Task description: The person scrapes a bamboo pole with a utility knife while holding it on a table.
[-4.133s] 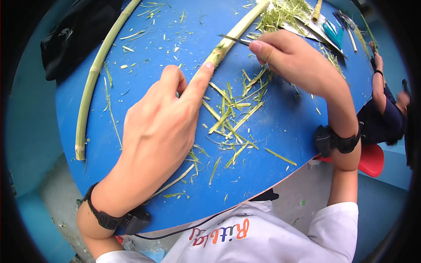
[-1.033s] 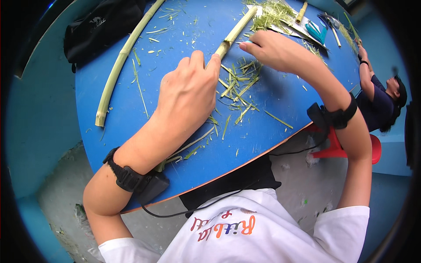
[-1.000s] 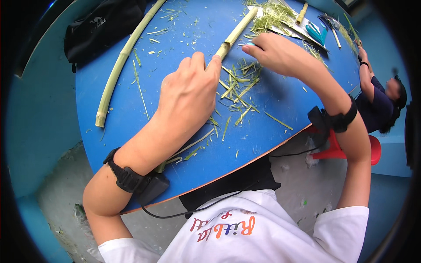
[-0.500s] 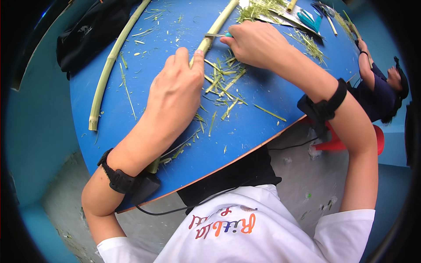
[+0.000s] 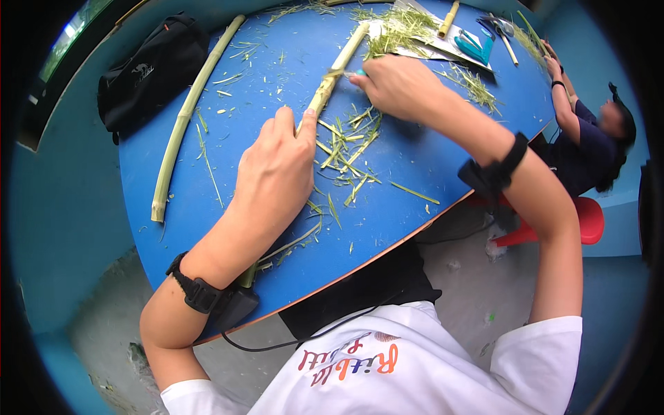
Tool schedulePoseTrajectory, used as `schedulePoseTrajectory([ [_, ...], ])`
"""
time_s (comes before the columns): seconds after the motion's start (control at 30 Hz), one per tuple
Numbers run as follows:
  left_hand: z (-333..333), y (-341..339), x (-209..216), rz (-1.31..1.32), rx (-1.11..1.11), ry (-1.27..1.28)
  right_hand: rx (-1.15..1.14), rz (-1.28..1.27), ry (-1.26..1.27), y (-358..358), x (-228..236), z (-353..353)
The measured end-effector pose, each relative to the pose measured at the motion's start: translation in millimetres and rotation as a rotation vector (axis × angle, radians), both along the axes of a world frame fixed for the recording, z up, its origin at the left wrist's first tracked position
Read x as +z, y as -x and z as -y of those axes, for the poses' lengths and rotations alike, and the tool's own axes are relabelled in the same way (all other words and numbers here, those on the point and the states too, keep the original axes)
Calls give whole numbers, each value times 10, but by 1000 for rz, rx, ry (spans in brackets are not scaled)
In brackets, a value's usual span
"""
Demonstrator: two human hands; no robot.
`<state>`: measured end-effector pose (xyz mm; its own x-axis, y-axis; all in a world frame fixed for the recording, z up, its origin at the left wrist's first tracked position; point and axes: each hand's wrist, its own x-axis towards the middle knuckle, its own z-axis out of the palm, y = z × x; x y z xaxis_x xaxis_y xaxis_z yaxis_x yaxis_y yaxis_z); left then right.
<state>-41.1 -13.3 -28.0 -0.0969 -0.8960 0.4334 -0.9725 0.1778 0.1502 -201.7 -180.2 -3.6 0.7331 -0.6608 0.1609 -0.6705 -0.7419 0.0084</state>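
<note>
A pale green, jointed bamboo stalk (image 5: 324,92) slants across the blue table (image 5: 290,166). My left hand (image 5: 278,162) is closed around its middle, the index finger stretched along the top. The near end of the stalk reappears below my left forearm. In my right hand (image 5: 400,86) is a small knife (image 5: 351,73) with a teal handle, its blade blurred against the stalk above my left hand. Around that spot the stalk's skin looks rough and scraped. Green shavings (image 5: 346,149) lie beside and below the stalk.
A second bamboo stalk (image 5: 181,117) lies to the left, by a black bag (image 5: 153,72). At the far right are a shaving heap (image 5: 408,31), a teal-handled tool (image 5: 476,47) and a short bamboo piece (image 5: 448,19). Another person (image 5: 588,135) works near a red stool (image 5: 588,221).
The view has shifted slightly, so the far end of the stalk now shows. The knife has stayed against the stalk in my right hand; my left hand keeps its hold.
</note>
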Motion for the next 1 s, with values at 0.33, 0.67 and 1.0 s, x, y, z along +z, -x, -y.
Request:
schedulePoseTrajectory([
  [0.33,-45,81,42,22,-13,-39,18,73,62,15,-97,146],
  [0.67,0,9,15,86,66,-45,93,96,128,-189,-148,322],
  [1.0,-18,1,33,25,49,-30,81,35,41,-162,-100,-160],
])
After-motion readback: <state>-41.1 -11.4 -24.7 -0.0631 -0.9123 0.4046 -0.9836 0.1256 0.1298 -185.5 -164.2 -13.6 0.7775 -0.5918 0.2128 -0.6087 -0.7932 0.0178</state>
